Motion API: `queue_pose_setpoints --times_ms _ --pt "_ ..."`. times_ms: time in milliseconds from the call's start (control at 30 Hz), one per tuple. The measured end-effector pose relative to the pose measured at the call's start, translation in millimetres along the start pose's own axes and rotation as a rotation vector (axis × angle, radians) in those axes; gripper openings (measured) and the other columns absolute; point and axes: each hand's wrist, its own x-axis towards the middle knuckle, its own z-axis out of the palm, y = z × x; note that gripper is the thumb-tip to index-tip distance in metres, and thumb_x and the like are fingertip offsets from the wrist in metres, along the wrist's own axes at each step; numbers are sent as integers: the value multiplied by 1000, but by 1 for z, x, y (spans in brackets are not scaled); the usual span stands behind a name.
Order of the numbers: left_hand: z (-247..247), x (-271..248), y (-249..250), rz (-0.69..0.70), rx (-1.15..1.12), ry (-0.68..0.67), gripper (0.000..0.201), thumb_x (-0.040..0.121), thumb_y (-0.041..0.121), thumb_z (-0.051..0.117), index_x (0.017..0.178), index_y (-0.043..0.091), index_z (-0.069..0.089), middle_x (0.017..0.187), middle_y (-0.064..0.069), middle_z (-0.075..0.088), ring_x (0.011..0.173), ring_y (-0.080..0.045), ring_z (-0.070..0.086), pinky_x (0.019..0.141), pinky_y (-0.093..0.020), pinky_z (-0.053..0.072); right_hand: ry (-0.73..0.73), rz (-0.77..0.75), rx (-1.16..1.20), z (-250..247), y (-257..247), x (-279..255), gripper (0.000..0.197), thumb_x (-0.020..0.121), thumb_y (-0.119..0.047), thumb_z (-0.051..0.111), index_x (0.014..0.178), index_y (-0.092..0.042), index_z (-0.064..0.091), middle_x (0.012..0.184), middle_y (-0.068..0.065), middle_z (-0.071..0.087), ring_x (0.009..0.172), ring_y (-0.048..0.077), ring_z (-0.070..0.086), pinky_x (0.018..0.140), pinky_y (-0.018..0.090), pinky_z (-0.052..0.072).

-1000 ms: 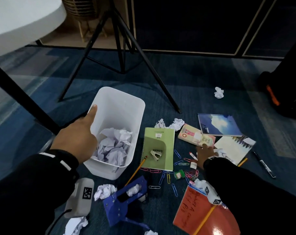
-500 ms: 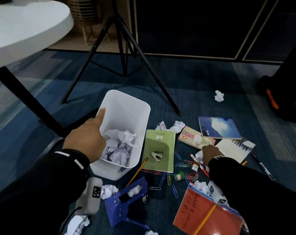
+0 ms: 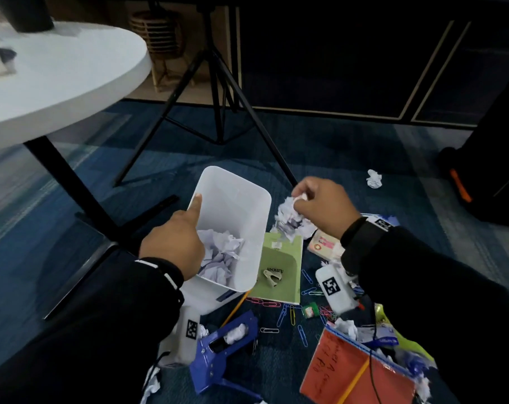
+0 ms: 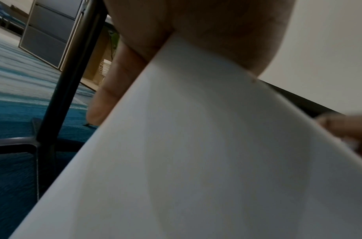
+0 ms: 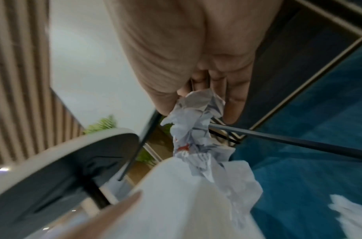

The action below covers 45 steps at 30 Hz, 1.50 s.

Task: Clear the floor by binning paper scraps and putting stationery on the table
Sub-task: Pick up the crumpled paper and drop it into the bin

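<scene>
Beside the bin (image 3: pixel 233 199), right hand (image 3: pixel 323 208) pinches crumpled paper (image 3: pixel 288 220).

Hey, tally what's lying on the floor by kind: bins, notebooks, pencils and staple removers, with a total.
Bins: 1, the white bin
Notebooks: 2, the green notebook and the red notebook
Pencils: 2, the pencil by the bin and the pencil on the red one
Staple removers: 1, the staple remover
Total: 6; the right sleeve may hide more.

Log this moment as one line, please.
left hand holds bin rim | right hand pinches crumpled paper beside bin | not yet dropped
</scene>
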Motion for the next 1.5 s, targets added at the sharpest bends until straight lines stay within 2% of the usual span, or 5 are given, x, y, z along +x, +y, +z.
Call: queue_pose_setpoints --times_ms 267,700,1000,1267,1500 --pt "-4 -16 36 73 -5 -68 85 90 21 48 151 39 -9 139 -3 37 100 -35 61 77 -38 44 -116 -71 160 11 -89 -24 30 87 -32 67 116 -23 66 114 -12 64 98 5 61 82 15 43" --pt "9 14 0 -29 -78 38 95 81 9 48 149 46 -5 142 4 41 103 -31 60 83 -38 47 -256 265 -128 87 126 42 27 85 -13 64 112 -13 67 115 5 68 106 23 63 84 23 42" --pt "19 21 28 -60 20 114 97 81 10 47 147 48 -13 148 9 34 96 -28 62 70 -33 41 -500 133 -307 164 180 99 73 86 1 45 150 -28 29 162 12 4 144 38 23 117 40 26" --pt "10 38 36 -70 50 107 97 81 9 46 149 46 -12 144 7 39 102 -28 61 78 -35 46 -448 24 -310 172 194 106 25 88 -3 59 112 -6 66 123 19 56 118 33 54 94 27 37" --pt "6 55 44 -99 41 92 94 81 9 46 149 46 -9 142 8 40 101 -30 60 75 -35 40 -300 41 -263 125 175 90 19 89 -7 58 102 -11 70 111 13 59 105 31 58 87 27 39"
